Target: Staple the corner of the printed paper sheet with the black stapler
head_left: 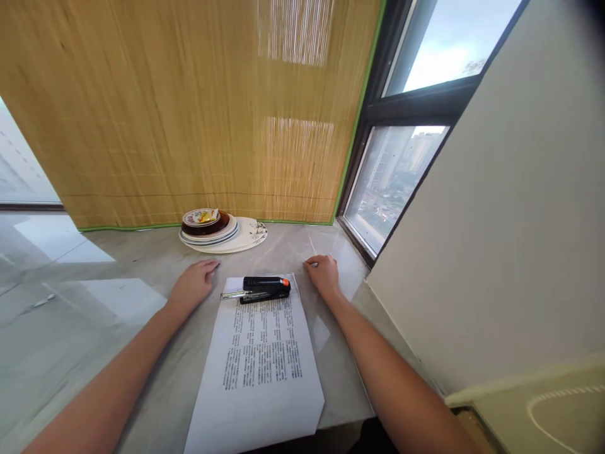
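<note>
My left hand (193,285) rests on the grey marble surface, left of the top of a printed sheet of paper (265,397). Its fingers are pinched together; a small dark sliver shows at the tips, too small to name. On the other side of the paper, my right hand (324,276) is closed in a similar pinch, with a tiny greyish bit at its fingertips that I cannot make out. Between the hands, a black stapler (265,288) with an orange tip lies across the paper's top edge. A metal part sticks out of its left end. Neither hand touches the stapler.
Behind the hands, a stack of plates (208,228) sits on an oval white plate (250,234) with a dark branch pattern. A bamboo blind (189,113) hangs at the back. A window (397,183) and white wall (510,221) bound the right side.
</note>
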Motion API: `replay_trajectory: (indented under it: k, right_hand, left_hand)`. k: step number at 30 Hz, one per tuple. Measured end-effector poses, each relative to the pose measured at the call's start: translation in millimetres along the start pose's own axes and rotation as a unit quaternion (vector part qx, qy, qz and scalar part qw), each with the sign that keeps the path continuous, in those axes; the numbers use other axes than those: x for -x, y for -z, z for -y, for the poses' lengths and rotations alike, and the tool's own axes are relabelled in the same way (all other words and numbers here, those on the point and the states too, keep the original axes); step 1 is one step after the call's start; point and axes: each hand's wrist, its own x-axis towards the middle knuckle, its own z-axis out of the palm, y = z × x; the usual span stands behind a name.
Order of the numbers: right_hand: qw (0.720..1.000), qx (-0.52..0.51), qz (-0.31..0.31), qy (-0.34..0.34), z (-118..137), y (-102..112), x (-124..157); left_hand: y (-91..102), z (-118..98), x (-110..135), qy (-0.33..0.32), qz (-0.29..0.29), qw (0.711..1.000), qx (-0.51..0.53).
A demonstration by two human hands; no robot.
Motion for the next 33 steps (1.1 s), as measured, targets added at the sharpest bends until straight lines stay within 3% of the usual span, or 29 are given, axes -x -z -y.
replay_trajectory:
  k: [5, 8, 12, 15, 20, 24, 27, 33]
  right_hand:
    - [0.999, -0.018, -0.027, 0.023, 13, 5, 3]
    - [0.990, -0.101, -0.013, 0.100, 38, 13, 14]
    - [0.917, -0.214, 0.161, 0.295, 72, 17, 39]
    - [0.893, -0.160, 0.241, 0.344, 84, 9, 53]
    - [0.905, -0.124, 0.221, 0.343, 81, -3, 55]
    - [0.919, -0.133, 0.154, 0.338, 72, -2, 46]
    - [0.928, -0.115, 0.121, 0.333, 66, -1, 39]
    - [0.931, -0.080, 0.119, 0.336, 62, -1, 36]
  left_hand:
    - [-2.2, -5, 4, -0.002, -0.001, 1.000, -0.024]
    - [1.6, -13, 5, 0.007, -0.013, 1.000, 0.009]
    - [2.3, -28, 6, 0.032, -0.044, 0.985, 0.165]
    - [1.5, -39, 6, 0.034, -0.045, 0.963, 0.262]
    - [5.2, -51, 9, 0.053, -0.033, 0.931, 0.360]
    - [13.3, -58, 14, 0.025, -0.036, 0.952, 0.302]
    - [18.0, -62, 16, -0.057, -0.044, 0.976, 0.206]
    - [11.8, -68, 17, -0.208, -0.018, 0.969, 0.131]
